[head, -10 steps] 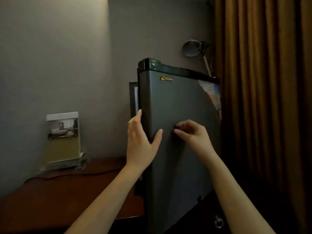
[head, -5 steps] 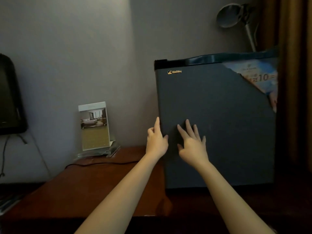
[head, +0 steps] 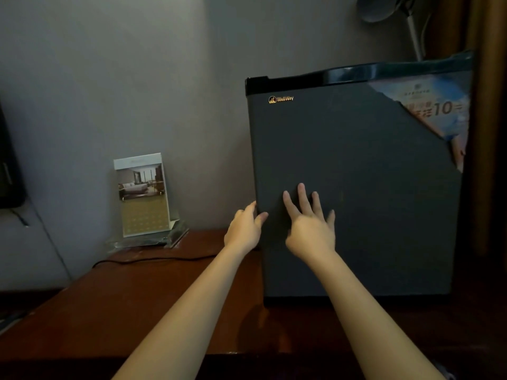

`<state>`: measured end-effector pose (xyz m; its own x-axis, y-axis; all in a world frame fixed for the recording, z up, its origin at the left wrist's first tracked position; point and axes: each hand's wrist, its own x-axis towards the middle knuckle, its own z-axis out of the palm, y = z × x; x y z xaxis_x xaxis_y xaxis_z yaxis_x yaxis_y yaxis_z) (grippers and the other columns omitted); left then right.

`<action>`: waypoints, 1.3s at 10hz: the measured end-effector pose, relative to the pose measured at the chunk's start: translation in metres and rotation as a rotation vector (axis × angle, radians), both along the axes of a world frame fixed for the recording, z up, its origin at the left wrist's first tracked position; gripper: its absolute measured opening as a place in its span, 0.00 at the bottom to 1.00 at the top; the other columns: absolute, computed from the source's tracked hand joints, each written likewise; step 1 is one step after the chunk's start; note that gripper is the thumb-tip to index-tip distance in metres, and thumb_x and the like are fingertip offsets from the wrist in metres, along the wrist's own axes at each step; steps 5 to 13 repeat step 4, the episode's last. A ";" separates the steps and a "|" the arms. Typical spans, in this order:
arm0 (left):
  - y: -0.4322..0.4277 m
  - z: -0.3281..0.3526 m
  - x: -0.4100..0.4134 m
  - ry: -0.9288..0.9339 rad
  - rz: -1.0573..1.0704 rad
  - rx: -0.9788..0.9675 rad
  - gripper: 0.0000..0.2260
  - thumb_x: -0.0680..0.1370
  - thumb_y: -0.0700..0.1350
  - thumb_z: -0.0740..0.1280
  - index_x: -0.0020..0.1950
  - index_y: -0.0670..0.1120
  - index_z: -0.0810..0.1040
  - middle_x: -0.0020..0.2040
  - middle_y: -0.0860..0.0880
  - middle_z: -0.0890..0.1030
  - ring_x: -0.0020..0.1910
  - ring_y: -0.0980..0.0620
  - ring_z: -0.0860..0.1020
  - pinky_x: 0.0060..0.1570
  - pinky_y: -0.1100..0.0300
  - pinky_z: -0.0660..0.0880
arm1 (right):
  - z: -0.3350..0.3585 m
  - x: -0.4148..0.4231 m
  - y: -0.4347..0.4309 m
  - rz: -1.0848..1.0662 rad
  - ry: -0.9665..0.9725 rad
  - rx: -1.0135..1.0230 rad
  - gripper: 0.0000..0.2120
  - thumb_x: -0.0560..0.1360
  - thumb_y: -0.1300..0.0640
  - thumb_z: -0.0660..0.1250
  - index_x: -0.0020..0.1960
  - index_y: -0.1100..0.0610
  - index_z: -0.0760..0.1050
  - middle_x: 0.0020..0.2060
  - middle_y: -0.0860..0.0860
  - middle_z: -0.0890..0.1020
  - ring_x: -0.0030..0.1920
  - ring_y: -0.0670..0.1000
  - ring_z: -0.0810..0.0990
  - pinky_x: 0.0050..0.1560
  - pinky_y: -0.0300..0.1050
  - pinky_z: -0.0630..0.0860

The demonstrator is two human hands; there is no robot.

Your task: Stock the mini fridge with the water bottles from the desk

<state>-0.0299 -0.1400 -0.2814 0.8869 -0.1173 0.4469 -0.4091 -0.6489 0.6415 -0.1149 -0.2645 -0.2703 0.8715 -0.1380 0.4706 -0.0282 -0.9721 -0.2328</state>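
While your left hand (head: pixel 244 229) grips the left edge of the mini fridge door (head: pixel 356 187) at centre frame, thumb on its front, your right hand (head: pixel 310 234) lies flat and relaxed against the panel, fingers spread. The door looks closed. With 0 water bottles showing on the wooden desk (head: pixel 137 297) at lower left, stocking appears finished, though the fridge's contents are hidden.

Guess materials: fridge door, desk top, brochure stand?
Fridge door: probably painted metal, matte dark grey, no glare. Desk top: wood or veneer, glossy reddish-brown, faint reflections. Brochure stand: clear plastic, likely acrylic; see-through base with bright edges.
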 end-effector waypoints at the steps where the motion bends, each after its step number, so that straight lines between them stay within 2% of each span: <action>1: 0.001 0.003 -0.005 0.086 -0.001 0.019 0.23 0.79 0.57 0.57 0.72 0.50 0.65 0.67 0.47 0.73 0.64 0.46 0.72 0.62 0.46 0.71 | 0.004 -0.004 -0.001 -0.004 0.037 -0.001 0.41 0.76 0.59 0.62 0.75 0.44 0.37 0.74 0.48 0.32 0.75 0.55 0.35 0.72 0.63 0.43; 2: 0.005 0.004 -0.014 0.157 0.001 0.060 0.21 0.80 0.53 0.58 0.70 0.46 0.67 0.67 0.45 0.73 0.65 0.45 0.71 0.64 0.50 0.69 | 0.010 -0.009 -0.001 0.006 0.024 0.009 0.39 0.76 0.59 0.62 0.76 0.44 0.40 0.75 0.48 0.36 0.76 0.55 0.39 0.72 0.64 0.45; 3: 0.021 -0.005 -0.030 0.191 -0.007 0.049 0.16 0.80 0.51 0.59 0.64 0.44 0.74 0.61 0.44 0.77 0.60 0.46 0.74 0.59 0.53 0.71 | 0.010 -0.014 0.007 0.006 -0.058 0.115 0.35 0.77 0.59 0.61 0.77 0.48 0.47 0.77 0.50 0.43 0.76 0.57 0.45 0.73 0.62 0.49; 4: 0.047 -0.015 -0.035 0.220 0.024 0.014 0.14 0.80 0.50 0.60 0.61 0.44 0.75 0.57 0.45 0.78 0.56 0.47 0.75 0.51 0.56 0.72 | -0.004 -0.014 0.023 0.058 -0.275 0.267 0.24 0.77 0.60 0.59 0.73 0.54 0.61 0.74 0.54 0.61 0.74 0.56 0.59 0.72 0.56 0.59; 13: 0.047 -0.015 -0.035 0.220 0.024 0.014 0.14 0.80 0.50 0.60 0.61 0.44 0.75 0.57 0.45 0.78 0.56 0.47 0.75 0.51 0.56 0.72 | -0.004 -0.014 0.023 0.058 -0.275 0.267 0.24 0.77 0.60 0.59 0.73 0.54 0.61 0.74 0.54 0.61 0.74 0.56 0.59 0.72 0.56 0.59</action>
